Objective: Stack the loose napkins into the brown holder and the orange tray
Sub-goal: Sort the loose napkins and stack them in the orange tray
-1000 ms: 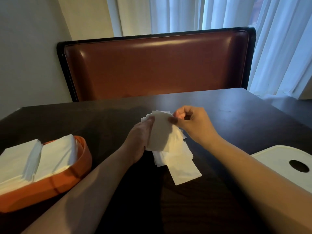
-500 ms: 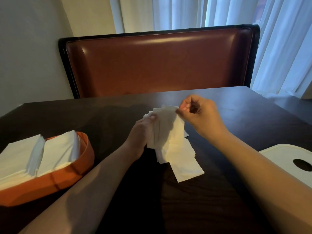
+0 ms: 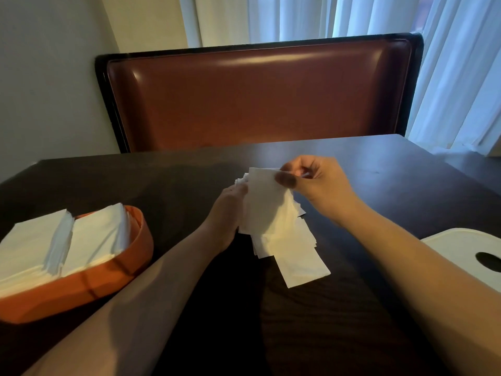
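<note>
Right hand [image 3: 317,183] pinches top napkin [image 3: 267,202] beside left hand [image 3: 226,213].

A dark wooden bench [image 3: 379,191] is seen filling the lower part of the view. Behind its far edge, a wide seat back [image 3: 257,96] in reddish-brown leather with a black frame is set upright. White curtains [image 3: 447,77] are hung behind and to the right of it, lit bluish by daylight. A pale wall [image 3: 48,77] is seen at the left. A white lid-like object [image 3: 466,245] with a dark oval hole is laid on the bench at the right edge.
</note>
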Motion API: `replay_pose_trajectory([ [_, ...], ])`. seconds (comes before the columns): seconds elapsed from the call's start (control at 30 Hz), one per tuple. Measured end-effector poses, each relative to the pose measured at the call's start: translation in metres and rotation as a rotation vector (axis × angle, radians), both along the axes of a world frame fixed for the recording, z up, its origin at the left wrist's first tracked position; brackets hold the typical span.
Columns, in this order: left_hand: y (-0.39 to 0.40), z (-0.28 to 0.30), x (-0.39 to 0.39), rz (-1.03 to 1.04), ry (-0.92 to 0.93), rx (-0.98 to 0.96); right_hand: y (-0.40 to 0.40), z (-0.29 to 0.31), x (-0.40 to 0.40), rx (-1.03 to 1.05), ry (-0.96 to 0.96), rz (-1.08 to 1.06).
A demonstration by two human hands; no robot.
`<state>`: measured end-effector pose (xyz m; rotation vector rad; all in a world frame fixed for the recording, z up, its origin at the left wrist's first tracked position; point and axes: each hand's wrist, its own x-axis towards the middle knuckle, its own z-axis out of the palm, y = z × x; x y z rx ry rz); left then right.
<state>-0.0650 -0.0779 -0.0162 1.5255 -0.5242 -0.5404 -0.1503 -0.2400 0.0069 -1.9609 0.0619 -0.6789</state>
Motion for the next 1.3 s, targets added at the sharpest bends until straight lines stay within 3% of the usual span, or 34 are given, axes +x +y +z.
replay_pose_trajectory([
  [0.27, -0.001, 0.001, -0.001, -0.080, 0.053, -0.087, 0.003, -0.007, 0.005, 0.020, -0.074, -0.109],
  [0.43, -0.001, 0.000, 0.000, -0.076, 0.084, -0.111, -0.003, -0.006, 0.004, -0.087, 0.026, -0.147],
  [0.5, 0.000, 0.002, -0.001, -0.039, 0.125, -0.158, -0.008, -0.005, 0.004, -0.047, -0.029, -0.216],
  [0.6, 0.001, 0.006, 0.001, 0.046, 0.227, -0.231, -0.017, 0.001, 0.000, 0.229, -0.161, -0.252],
  [0.77, 0.006, 0.006, 0.011, 0.103, 0.403, -0.363, -0.020, 0.008, -0.008, 0.808, -0.116, 0.197],
  [0.83, 0.005, 0.005, 0.012, 0.088, 0.416, -0.397, -0.014, 0.003, -0.004, 0.893, -0.033, 0.291],
  [0.9, 0.003, 0.005, 0.011, 0.071, 0.420, -0.430, -0.007, -0.010, 0.004, 0.767, 0.039, 0.224],
  [1.0, 0.000, 0.004, 0.009, 0.068, 0.422, -0.421, 0.006, -0.023, 0.012, 0.311, 0.076, -0.047],
  [1.07, 0.000, 0.004, 0.008, 0.066, 0.377, -0.353, 0.010, -0.019, 0.011, 0.048, -0.005, -0.144],
  [1.13, 0.001, 0.004, 0.007, 0.036, 0.291, -0.261, 0.009, -0.007, 0.006, -0.044, -0.051, -0.091],
  [1.3, 0.002, 0.005, 0.004, -0.046, 0.223, -0.139, 0.009, 0.005, -0.003, -0.216, 0.092, 0.044],
])
